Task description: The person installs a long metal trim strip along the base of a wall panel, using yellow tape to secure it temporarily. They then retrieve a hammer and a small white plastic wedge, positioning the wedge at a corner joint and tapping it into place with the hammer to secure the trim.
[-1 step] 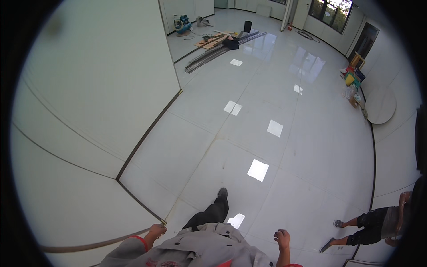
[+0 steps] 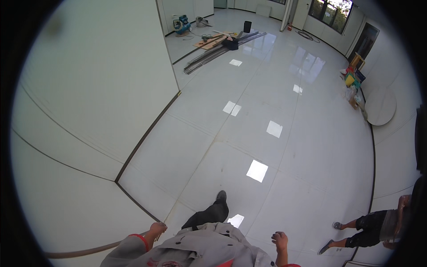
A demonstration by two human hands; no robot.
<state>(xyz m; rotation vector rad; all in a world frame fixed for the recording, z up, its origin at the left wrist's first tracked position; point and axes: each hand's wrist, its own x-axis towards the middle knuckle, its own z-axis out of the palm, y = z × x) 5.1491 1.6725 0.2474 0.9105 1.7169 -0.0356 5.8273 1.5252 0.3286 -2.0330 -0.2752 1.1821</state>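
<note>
1. Head: left hand [image 2: 158,228] curled by the near end of dark trim [image 2: 149,133], floor's [image 2: 320,147] left edge; can't tell if grasping. Right hand [image 2: 280,240] half-curled, looks empty.
2. Trim lines the wall foot; remaining work doesn't show.
3. Far-left corner: loose strips [image 2: 207,59], blue machine [image 2: 181,25]. Person [image 2: 371,227] occupies right edge.

Blue machine [image 2: 181,26]: stands on the floor [image 2: 324,147], upper left. Long dark strips [image 2: 207,59]: laid flat, nearer the camera; black bin [image 2: 247,26] upright behind them. Round pale panel [image 2: 380,106]: leans against the right wall [image 2: 393,153]. Second person [image 2: 369,229]: stands near that wall, lower right.
</note>
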